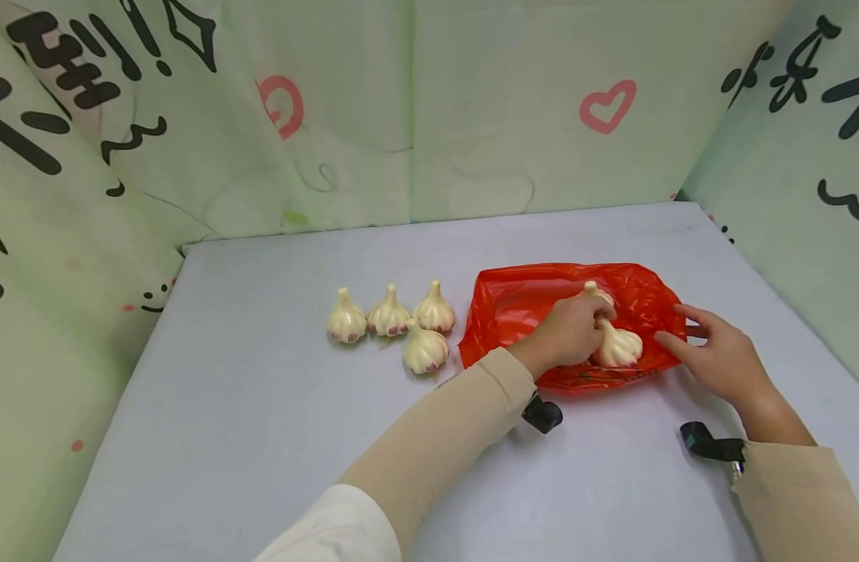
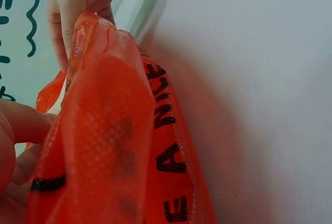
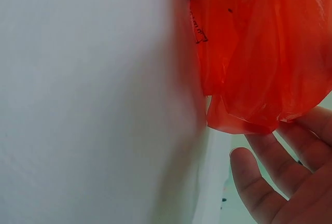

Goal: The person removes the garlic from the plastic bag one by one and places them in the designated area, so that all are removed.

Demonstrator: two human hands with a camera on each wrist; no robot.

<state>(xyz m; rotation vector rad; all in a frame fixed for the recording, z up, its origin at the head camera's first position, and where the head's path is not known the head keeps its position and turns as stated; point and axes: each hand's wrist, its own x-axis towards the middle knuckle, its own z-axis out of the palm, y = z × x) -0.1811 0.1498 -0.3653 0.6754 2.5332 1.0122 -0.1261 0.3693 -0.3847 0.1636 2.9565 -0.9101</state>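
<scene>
A red plastic bag (image 1: 534, 293) lies on its side with its mouth open. Reaching into it, my left hand (image 1: 576, 332) curls its fingers at the stem of a whole garlic bulb (image 1: 620, 347); the thumb's contact is hidden. Just behind those fingers, a second bulb (image 1: 592, 289) shows in the bag. In the left wrist view, the bag's printed side (image 2: 168, 156) covers much of the left hand (image 2: 21, 141). At the bag's right end, my right hand (image 1: 724, 355) has its fingers extended, and the right wrist view shows fingertips (image 3: 267, 143) touching the red plastic.
Several garlic bulbs (image 1: 390, 314) stand left of the bag, one of them nearer (image 1: 425, 350). A pale cloth covers the table (image 1: 260, 437). Green printed curtains (image 1: 499, 117) rise behind and at both sides. A black wrist camera mount (image 1: 710, 445) sits by the right sleeve.
</scene>
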